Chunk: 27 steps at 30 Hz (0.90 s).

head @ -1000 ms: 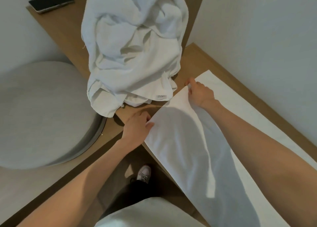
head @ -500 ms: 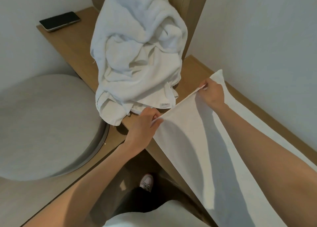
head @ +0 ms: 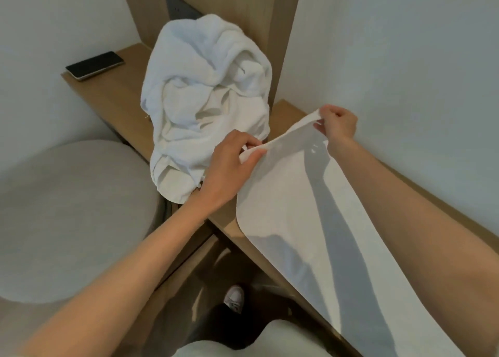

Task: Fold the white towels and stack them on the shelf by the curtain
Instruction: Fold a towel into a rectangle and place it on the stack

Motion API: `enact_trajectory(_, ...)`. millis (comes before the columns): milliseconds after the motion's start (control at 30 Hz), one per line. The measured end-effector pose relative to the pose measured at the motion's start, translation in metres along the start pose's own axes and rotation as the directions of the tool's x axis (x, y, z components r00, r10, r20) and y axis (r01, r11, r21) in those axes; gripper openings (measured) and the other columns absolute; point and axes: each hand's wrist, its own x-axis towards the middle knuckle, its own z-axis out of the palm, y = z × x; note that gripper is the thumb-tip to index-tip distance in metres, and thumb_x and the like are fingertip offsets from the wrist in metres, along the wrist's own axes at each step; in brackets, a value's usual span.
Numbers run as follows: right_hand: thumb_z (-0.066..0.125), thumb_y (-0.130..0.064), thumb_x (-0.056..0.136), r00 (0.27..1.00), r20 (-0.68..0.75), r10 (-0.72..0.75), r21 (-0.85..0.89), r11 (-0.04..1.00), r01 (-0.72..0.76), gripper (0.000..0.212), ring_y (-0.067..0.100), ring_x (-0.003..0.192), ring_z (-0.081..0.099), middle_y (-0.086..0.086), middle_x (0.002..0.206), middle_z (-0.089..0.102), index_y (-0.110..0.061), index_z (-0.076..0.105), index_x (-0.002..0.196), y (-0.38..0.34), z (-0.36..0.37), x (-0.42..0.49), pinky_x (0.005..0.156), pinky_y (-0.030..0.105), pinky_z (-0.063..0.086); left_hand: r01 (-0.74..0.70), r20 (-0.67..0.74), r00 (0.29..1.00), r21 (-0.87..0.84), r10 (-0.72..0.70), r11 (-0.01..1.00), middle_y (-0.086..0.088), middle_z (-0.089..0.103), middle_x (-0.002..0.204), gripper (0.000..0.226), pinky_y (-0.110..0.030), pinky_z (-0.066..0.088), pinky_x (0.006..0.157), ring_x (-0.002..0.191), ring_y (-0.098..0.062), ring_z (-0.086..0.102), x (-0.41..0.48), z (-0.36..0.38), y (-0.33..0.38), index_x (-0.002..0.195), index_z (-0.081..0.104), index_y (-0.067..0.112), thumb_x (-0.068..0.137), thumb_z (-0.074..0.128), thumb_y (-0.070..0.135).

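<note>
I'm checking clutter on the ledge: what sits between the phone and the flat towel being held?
In the head view, the crumpled towel heap lies there on the wooden ledge.

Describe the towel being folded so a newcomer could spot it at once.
Follow the wooden ledge along the right-hand wall. A white towel lies on it, its far end lifted, one corner pinched by the left hand, the other by the right hand. Unlike the crumpled towel heap beside it, it is flat and smooth.
</note>
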Motion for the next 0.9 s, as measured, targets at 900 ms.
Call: enact_trajectory(900, 0.044, 0.004, 0.094, 0.994, 0.101, 0.037, 0.059, 0.997, -0.043, 0.058, 0.019, 0.116, 0.055, 0.001, 0.146, 0.043, -0.017, 0.034, 0.147, 0.07, -0.415, -0.049, 0.076, 0.021, 0.054, -0.057, 0.359, 0.925, -0.185, 0.122, 0.981, 0.015, 0.061, 0.086, 0.006, -0.01, 0.037, 0.073, 0.085, -0.001, 0.057, -0.198, 0.249, 0.218, 0.083, 0.065, 0.026, 0.087, 0.065, 0.03)
